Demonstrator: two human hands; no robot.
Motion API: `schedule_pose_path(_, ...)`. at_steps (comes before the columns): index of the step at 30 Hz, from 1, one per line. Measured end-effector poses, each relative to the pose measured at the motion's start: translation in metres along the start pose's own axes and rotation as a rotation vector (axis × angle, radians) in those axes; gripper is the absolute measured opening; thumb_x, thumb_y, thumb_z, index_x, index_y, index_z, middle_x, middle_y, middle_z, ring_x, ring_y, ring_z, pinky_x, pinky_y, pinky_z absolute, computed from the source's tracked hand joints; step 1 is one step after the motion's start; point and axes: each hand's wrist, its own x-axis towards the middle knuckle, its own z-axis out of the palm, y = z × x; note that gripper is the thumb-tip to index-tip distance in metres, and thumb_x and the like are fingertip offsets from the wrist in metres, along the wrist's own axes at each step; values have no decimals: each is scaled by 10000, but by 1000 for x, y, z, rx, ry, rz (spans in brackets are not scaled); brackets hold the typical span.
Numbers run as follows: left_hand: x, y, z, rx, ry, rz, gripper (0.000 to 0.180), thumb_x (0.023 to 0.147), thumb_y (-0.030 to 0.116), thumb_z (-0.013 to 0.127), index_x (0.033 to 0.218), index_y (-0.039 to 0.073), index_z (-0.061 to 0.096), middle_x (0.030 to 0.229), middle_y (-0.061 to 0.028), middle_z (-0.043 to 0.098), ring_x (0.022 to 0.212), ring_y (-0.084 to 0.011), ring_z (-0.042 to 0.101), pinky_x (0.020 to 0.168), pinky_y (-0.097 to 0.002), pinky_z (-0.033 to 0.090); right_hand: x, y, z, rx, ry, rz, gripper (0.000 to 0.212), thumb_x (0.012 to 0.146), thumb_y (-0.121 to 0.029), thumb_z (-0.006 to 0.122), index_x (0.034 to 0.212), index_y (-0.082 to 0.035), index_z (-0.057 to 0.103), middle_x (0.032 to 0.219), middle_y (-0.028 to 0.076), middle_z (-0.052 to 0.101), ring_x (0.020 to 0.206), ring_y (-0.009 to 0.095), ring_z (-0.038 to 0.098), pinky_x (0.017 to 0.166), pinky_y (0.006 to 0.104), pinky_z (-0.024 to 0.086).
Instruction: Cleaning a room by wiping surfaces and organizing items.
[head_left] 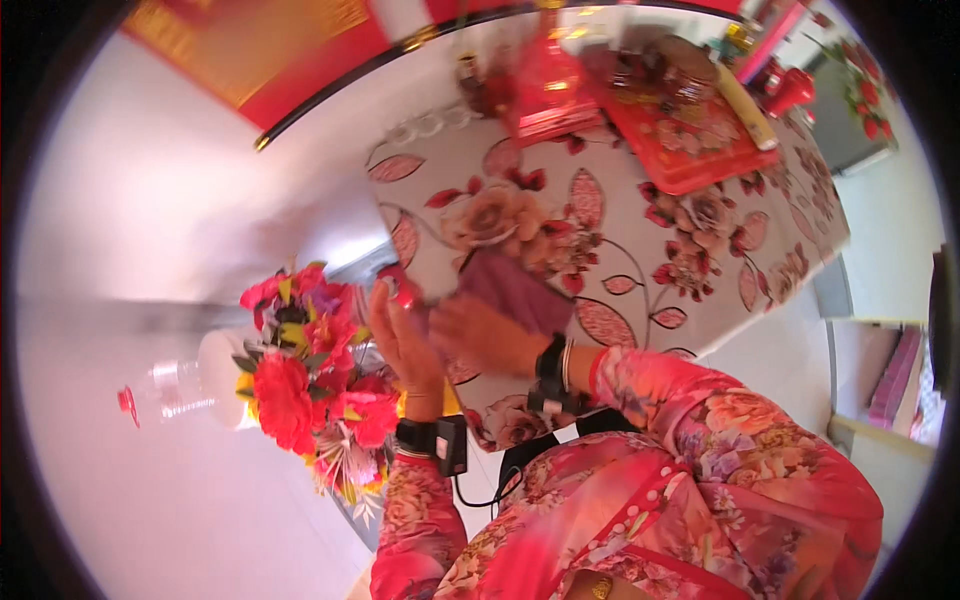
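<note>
My left hand (407, 350) is raised beside a flower bunch (285, 400) with red and pink blooms, its fingers stretched upward. Right behind its fingertips shows a small shiny red object (400, 287); whether they touch it, I cannot tell. My right hand (478, 332), smeared by motion, is closed on a purple cloth (515, 290) at the table's left edge. The cloth spreads out to the right of that hand, over a flower-patterned tablecloth (640, 240). Both wrists wear black straps with small boxes.
Farther back stand a red-based ornament (555, 95) and a red tray (690, 175) with a round brown pot (688, 72) and a pale rolled stick (747, 108). A clear plastic bottle with a red cap (180, 388) lies sideways in view left of the flowers.
</note>
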Motion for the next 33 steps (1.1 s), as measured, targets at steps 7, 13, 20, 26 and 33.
schedule_pose_path(7, -1, -35, 80, 409, -369, 151, 385, 931, 181, 506, 1249, -33, 462, 1267, -182, 483, 1197, -281, 436, 1039, -387, 323, -130, -41, -31, 352, -39, -127, 420, 721, -113, 588, 1141, -113, 564, 1290, 103, 493, 1294, 319, 368, 1067, 467, 304)
schedule_pose_path(13, 9, -79, 152, 802, -534, 569, 449, 902, 214, 529, 1269, -25, 430, 1300, -239, 454, 1231, -404, 378, 1060, -470, 284, -256, 33, -102, 119, 137, 354, 451, 655, -36, 572, 1103, -89, 578, 1265, 99, 521, 1268, 338, 393, 1048, 457, 324)
schedule_pose_path(20, 0, -89, 179, 1071, -535, 640, 534, 884, 277, 559, 1306, -12, 404, 1395, -209, 381, 1317, -394, 299, 1079, -504, 236, -409, 134, -185, -96, 581, 1039, 493, 619, 124, 455, 1052, -38, 626, 1136, 123, 616, 1112, 308, 539, 980, 380, 404)
schedule_pose_path(26, -1, -82, 176, 1145, -523, 669, 546, 883, 301, 555, 1298, -22, 409, 1398, -205, 377, 1313, -402, 298, 1076, -506, 235, -332, 184, -297, 688, 1111, 886, 460, 749, 92, 416, 1164, -16, 583, 979, 41, 648, 942, 136, 600, 855, 260, 472)
schedule_pose_path(33, -5, -80, 184, 1167, -535, 685, 555, 875, 299, 559, 1290, -38, 412, 1393, -224, 374, 1306, -413, 301, 1077, -521, 223, -227, 270, -190, -120, 332, 721, 416, 760, -104, 580, 1170, -42, 555, 1054, 177, 609, 1030, 347, 562, 900, 422, 447)
